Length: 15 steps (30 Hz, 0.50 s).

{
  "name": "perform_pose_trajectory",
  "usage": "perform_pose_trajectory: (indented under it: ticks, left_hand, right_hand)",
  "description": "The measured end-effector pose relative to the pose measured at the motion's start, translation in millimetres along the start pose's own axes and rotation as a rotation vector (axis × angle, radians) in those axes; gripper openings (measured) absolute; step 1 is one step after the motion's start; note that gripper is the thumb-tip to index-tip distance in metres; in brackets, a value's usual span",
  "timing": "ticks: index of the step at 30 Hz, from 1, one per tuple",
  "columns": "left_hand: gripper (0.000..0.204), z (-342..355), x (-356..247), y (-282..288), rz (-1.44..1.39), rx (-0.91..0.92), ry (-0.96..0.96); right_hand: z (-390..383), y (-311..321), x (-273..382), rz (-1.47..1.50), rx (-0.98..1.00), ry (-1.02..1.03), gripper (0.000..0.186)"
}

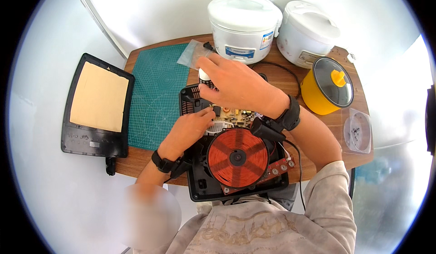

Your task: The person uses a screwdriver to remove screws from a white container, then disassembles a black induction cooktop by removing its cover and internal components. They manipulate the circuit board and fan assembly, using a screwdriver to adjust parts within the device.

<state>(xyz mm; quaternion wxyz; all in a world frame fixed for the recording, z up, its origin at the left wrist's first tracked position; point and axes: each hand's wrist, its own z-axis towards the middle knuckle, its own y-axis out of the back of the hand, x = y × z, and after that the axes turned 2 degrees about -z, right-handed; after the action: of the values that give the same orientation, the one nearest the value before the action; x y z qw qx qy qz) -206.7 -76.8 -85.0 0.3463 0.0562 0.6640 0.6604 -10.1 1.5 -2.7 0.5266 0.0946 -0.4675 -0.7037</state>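
Observation:
An opened induction cooker sits at the table's near edge, its black base (200,191) holding a round copper coil (227,147) and a tan circuit board (234,116). My left hand (188,129) reaches in from the left, fingers curled and pinched at the board's left part; what they grip, if anything, is too small to tell. Above the board's far edge, my right hand (240,83) is closed around a small bottle (204,76) with a white top and black-and-white pattern, partly covered by my fingers. A narrow red control board (282,165) lies beside the coil.
A green cutting mat (156,86) covers the table's left part, a clear bag (193,54) at its far corner. The cooker's black cover (97,104) lies left. Behind stand two white rice cookers (243,22) (309,31); rightward, a yellow pot (318,92) and clear box (357,131) with small dark parts.

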Motion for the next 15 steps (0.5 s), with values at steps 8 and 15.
perform_pose_trajectory:
  ticks: [8, 15]
  left_hand:
    - [0.020, -1.4, 3.4, -0.2, 0.012, 0.035, 0.022]
    - [0.015, -0.2, 3.6, -3.1, 0.004, -0.048, -0.049]
  right_hand:
    - [9.3, 4.9, -0.2, 0.046, 0.029, 0.209, 0.026]
    - [14.9, 7.1, 1.5, -0.108, 0.124, 0.184, 0.027]
